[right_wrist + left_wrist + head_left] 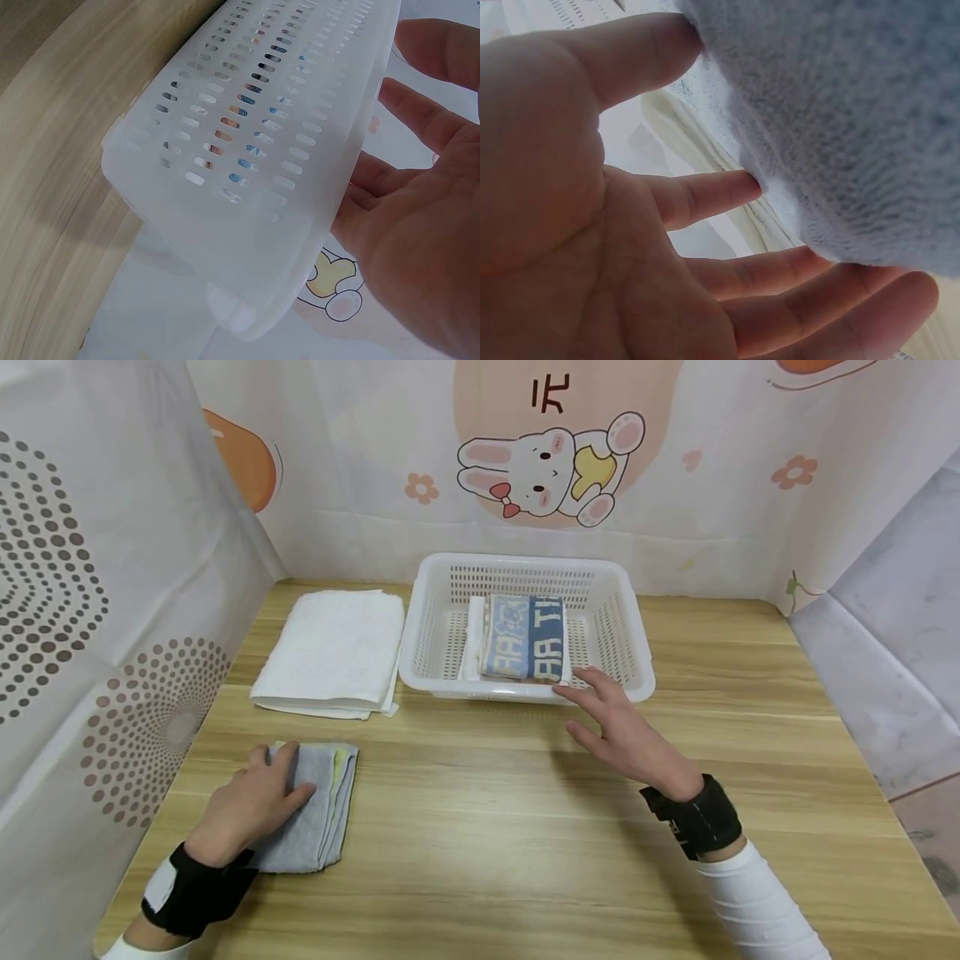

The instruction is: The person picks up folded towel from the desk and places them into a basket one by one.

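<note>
My left hand [246, 802] rests on a folded grey towel [315, 827] at the left front. In the left wrist view the fingers [705, 196] look fairly straight, their tips touching the fuzzy grey cloth [840, 150]. My right hand [626, 735] hovers with spread fingers at the front rim of a white perforated basket [420, 643]; the right wrist view shows the fingers [420, 112] beside the rim, and contact is hard to tell. Inside the basket lies a folded blue and cream patterned towel [517, 639] with a white cloth [472, 639] partly under it.
A folded white towel [330, 647] lies left of the basket, behind the grey one. The wooden table [480, 827] meets a printed curtain [360, 468] at the back and left. Grey marble-look tiles [900, 627] show on the right.
</note>
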